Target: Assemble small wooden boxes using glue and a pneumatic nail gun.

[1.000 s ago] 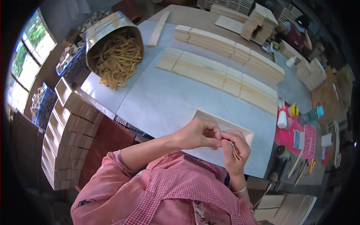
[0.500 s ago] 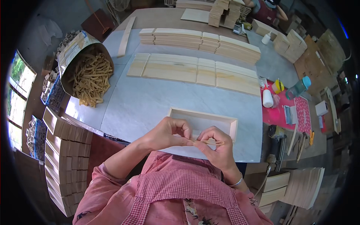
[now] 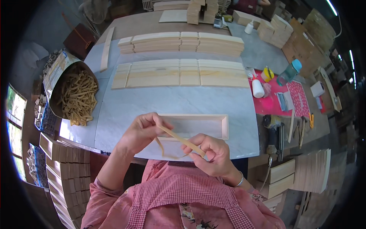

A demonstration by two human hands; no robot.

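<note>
A wide tan rubber band (image 3: 179, 139) stretches in a loop between my hands, just above the table's near edge. My left hand (image 3: 140, 133) is closed on its upper left end, fingers bent round it. My right hand (image 3: 212, 154) pinches the other end between thumb and fingers. The band's lower strand hangs slack and blurred. Behind my hands lies a shallow rectangular frame of pale wood (image 3: 225, 128) on the table (image 3: 126, 103); my left hand hides its left end.
At left a tipped container (image 3: 57, 76) spills tan rubber bands (image 3: 78, 99). Grooved wooden boards (image 3: 152, 74) lie beyond the frame, a stack (image 3: 164, 42) behind them. At right are a white glue bottle (image 3: 257, 88), a teal bottle (image 3: 289, 72) and a pink mat (image 3: 263, 108).
My hands have moved apart, my left hand rising and going left. The rubber band, bunched between my fingers before, is now drawn out in a loop. The view has shifted.
</note>
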